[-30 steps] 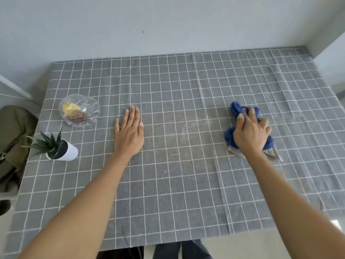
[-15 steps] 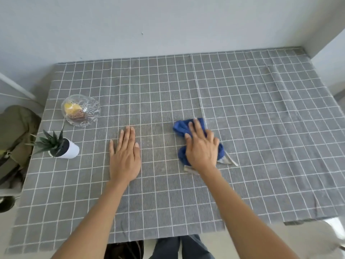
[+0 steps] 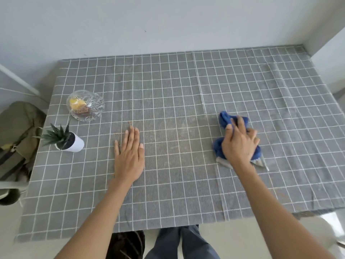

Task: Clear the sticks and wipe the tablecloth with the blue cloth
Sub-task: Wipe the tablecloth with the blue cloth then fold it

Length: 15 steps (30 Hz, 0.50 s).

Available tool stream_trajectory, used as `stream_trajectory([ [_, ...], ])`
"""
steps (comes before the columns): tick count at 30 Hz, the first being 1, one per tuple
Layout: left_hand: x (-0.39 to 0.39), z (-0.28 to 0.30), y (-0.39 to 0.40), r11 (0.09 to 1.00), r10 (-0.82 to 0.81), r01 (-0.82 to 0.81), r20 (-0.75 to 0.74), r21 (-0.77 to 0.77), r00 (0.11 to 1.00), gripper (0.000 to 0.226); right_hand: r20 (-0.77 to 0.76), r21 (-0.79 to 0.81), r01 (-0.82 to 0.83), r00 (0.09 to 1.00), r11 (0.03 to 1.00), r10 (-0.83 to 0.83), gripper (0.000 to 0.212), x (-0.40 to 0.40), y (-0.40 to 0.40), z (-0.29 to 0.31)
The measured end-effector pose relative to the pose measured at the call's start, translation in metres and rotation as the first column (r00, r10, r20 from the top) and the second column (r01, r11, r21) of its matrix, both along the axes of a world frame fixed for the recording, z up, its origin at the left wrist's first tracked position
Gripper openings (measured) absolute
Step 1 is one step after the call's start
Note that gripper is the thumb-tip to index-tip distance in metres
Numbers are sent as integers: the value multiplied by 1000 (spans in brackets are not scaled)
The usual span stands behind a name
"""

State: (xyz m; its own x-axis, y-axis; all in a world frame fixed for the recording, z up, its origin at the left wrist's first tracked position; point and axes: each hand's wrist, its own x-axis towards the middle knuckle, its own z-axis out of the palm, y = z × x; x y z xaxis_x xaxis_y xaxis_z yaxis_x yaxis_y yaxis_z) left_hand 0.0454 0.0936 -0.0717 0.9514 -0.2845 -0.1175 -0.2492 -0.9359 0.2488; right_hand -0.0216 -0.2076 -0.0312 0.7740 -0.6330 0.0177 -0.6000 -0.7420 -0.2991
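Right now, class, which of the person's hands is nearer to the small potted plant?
Left. The left hand lies flat on the tablecloth just right of the potted plant; the right hand presses the blue cloth much farther right.

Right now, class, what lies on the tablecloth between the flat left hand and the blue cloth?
Head view: only bare tablecloth lies between left hand and blue cloth.

Home: tablecloth (image 3: 168,90), potted plant (image 3: 63,140).
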Motion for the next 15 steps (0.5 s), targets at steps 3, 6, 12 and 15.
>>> stream_trajectory([
  [3,-31,-1,4,1000,11,-11,4,18,1000,56,3,-5,-209,978,978,209,45,-4,69,6],
  [6,-38,-2,6,999,32,-33,18,25,999,55,-96,24,-367,925,930,368,49,-18,120,-4],
  [12,-39,2,7,1000,13,-13,18,28,1000,55,-152,31,-326,933,945,327,55,-30,93,-15],
  [15,-39,4,8,1000,11,-11,15,19,1000,55,-163,-25,-239,959,971,232,52,-40,49,-18],
])
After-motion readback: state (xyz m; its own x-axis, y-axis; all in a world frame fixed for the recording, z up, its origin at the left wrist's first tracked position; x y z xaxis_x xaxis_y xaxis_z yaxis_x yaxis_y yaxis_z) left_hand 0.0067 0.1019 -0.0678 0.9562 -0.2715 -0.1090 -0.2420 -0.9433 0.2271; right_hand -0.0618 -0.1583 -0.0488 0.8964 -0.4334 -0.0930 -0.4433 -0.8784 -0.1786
